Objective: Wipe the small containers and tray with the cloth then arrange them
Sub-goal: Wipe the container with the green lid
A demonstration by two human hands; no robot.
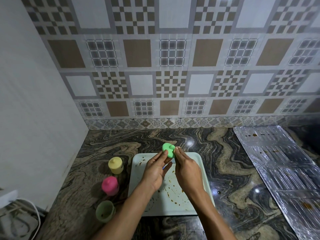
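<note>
Finding 1: the green lid (167, 150) is being held in the air above the far end of the tray (194, 157), clear of its surface. It is being gripped by the left hand (155, 170), with the thumb lying across its face and the fingers curled behind. Its right edge is being pinched by the fingertips of the right hand (186, 168). Whether a cloth is being held between the hands cannot be told.

Finding 2: the lid is being judged light, rigid and smooth, likely plastic, so slippery if greasy but not fragile. Hold is best being taken at the rim or the raised knob, leaving the face free for wiping.

Finding 3: the pale tray is being carried by the bench (225, 153) and is showing brown spots. Just left of it, a yellow container (115, 165) and a pink container (110, 185) are standing lidded. An open green container (105, 210) is standing nearest.
</note>
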